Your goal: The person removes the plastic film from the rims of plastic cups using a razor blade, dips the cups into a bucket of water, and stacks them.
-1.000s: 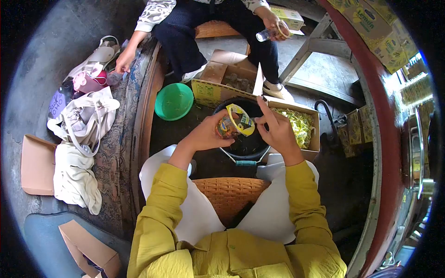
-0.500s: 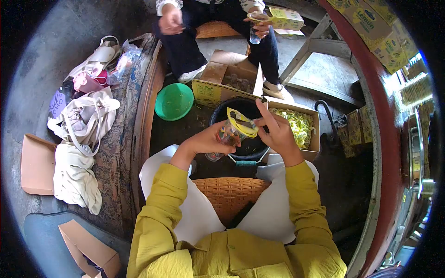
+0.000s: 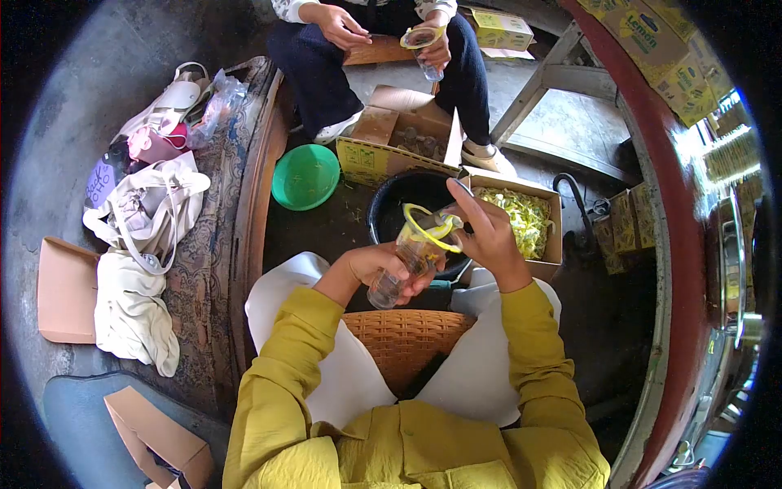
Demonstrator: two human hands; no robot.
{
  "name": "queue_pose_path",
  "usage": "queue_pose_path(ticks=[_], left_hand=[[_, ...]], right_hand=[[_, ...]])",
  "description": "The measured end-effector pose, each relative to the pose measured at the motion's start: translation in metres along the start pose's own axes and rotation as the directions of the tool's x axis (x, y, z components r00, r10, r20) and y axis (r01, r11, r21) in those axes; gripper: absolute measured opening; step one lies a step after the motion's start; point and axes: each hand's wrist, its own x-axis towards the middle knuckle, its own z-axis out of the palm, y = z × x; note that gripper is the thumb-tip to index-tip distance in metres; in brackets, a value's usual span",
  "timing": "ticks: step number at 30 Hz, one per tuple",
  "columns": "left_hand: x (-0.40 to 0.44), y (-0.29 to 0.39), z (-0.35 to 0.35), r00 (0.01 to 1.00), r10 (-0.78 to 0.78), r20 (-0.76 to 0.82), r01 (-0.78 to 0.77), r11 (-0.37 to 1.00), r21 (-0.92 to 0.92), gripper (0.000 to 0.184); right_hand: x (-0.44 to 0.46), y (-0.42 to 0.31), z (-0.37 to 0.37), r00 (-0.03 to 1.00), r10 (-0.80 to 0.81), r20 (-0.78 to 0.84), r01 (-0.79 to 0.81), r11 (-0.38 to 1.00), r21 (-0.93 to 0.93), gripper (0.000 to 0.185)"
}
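plastic cup (image 3: 413, 253) | clear, with yellow rim (image 3: 430, 237) round the mouth | tilted, base low toward left, mouth up toward right | body wrapped by left hand (image 3: 380, 265) | right hand (image 3: 490, 236) at rim's edge; film there perhaps partly torn, too blurred to be sure

I see a clear cup (image 3: 385, 289) with a bright yellow rim (image 3: 414, 218) | mustard-yellow shirt (image 3: 283, 342) | white trousers (image 3: 352, 367) | orange-brown stool (image 3: 407, 338), woven criss-cross | green bowl (image 3: 305, 177) | black bucket (image 3: 391, 200), blue-green grip (image 3: 440, 284) | yellow and pale green strips (image 3: 525, 224) | pink thing (image 3: 155, 144) | dark cloth (image 3: 195, 334) with swirly shapes | the other person's sleeve (image 3: 287, 9), white with grey marks
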Motion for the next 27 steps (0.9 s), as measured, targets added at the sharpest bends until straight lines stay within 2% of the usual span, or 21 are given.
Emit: queue_pose_path(ticks=[3,5,8,9,11,18,27], left_hand=[[0.008,-0.009,0.003,0.990,0.053,0.132,-0.022,0.973,-0.229,0.053],[0.009,-0.013,0.000,0.983,0.081,0.162,-0.033,0.959,-0.281,0.051],[0.009,-0.014,-0.001,0.976,0.111,0.188,-0.046,0.947,-0.318,0.053],[0.008,-0.013,-0.001,0.974,0.118,0.194,-0.051,0.945,-0.322,0.054],[0.006,-0.009,-0.001,0.979,0.106,0.176,-0.052,0.956,-0.289,0.056],[0.004,-0.001,-0.006,0.986,0.103,0.130,-0.081,0.983,-0.164,0.060],[0.002,0.009,-0.013,0.988,0.075,-0.132,-0.062,0.993,0.100,0.061]], right_hand=[[0.000,0.001,0.003,0.999,-0.024,-0.032,0.024,1.000,-0.008,0.056],[-0.001,0.002,0.005,0.998,-0.011,-0.069,0.009,0.999,-0.034,0.047],[0.002,0.008,0.003,0.976,-0.213,-0.031,0.209,0.972,-0.103,0.032],[0.002,0.007,0.002,0.979,-0.198,-0.037,0.194,0.976,-0.096,0.028],[0.003,0.004,0.002,0.984,-0.170,-0.051,0.166,0.983,-0.082,0.020],[0.002,0.005,0.001,0.980,-0.124,-0.153,0.115,0.991,-0.067,0.017],[-0.003,0.024,-0.010,0.956,0.017,-0.293,-0.075,0.979,-0.188,0.019]])
